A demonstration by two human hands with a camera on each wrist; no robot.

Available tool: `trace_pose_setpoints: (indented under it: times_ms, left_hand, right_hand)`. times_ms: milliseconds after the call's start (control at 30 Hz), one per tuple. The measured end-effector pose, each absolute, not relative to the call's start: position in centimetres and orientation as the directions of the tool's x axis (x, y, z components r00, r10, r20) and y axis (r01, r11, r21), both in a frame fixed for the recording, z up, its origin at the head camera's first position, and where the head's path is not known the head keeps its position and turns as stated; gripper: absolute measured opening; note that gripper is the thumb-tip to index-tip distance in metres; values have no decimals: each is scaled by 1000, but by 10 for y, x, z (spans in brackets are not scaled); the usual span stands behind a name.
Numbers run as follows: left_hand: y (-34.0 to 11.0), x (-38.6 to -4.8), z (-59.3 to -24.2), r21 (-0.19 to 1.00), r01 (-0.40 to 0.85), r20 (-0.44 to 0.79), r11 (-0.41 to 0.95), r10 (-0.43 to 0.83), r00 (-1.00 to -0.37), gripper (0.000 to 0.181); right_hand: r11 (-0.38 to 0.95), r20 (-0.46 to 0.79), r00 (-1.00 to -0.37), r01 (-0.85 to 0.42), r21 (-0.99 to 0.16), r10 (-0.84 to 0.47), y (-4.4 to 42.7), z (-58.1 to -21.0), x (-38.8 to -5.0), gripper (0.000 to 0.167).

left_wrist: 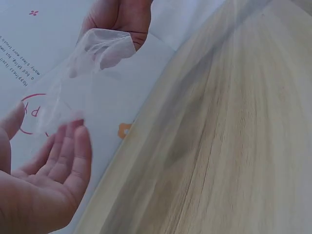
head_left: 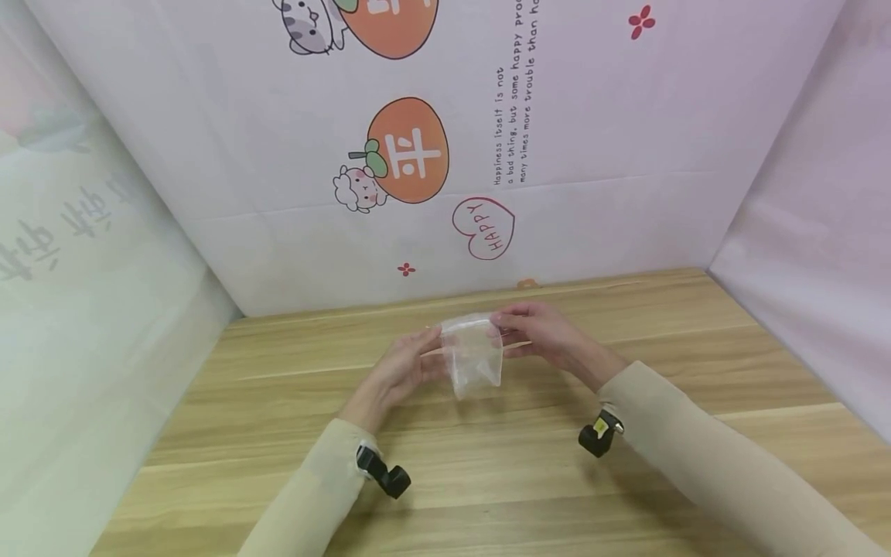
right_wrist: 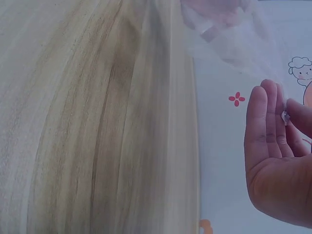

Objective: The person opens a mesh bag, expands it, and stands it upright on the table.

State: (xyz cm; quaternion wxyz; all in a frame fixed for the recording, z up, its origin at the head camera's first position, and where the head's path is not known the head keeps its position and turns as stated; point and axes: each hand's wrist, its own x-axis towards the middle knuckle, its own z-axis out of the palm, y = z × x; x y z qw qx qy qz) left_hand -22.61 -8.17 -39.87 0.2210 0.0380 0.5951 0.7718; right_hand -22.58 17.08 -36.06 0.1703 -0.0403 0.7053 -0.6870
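Observation:
A clear plastic bag (head_left: 477, 357) hangs above the table, stretched between my two hands with its thicker upper edge uppermost. My left hand (head_left: 405, 367) holds the bag's upper left corner at the thumb, while its other fingers extend behind the film. The upper right corner is pinched between thumb and fingers of my right hand (head_left: 539, 334). In the left wrist view the see-through bag (left_wrist: 80, 83) spans from the left hand (left_wrist: 53, 180) to the right hand (left_wrist: 119, 22). A small crumpled bit of film (right_wrist: 285, 117) shows at the right thumb in the right wrist view.
Below the hands lies a wood-grain table (head_left: 487, 480). A white printed sheet (head_left: 592, 155) with cartoon figures and lettering rises along its far edge, and pale sheets (head_left: 104, 271) stand at both sides. Each sleeve carries a black wrist mount (head_left: 384, 473).

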Motion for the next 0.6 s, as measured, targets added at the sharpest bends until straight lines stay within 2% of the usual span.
trace_pose_setpoints:
  times_ms: [133, 200, 400, 600]
  left_hand:
    - [-75, -226, -398, 932, -291, -222, -217, 295, -930, 16]
    - [-73, -226, -399, 935, -274, -216, -225, 252, -943, 10]
    - [-70, -225, -399, 958, -201, -170, -203, 161, -972, 11]
    - [-70, -224, -395, 970, -149, -129, -192, 115, -985, 9]
  right_hand:
    - [60, -183, -936, 173, -983, -301, 171, -360, -224, 29]
    - [62, -179, -935, 168, -984, -307, 170, -361, -223, 30]
    - [80, -137, -938, 117, -990, -319, 170, -361, -221, 30]
    - [154, -77, -947, 29, -988, -313, 167, -359, -222, 28]
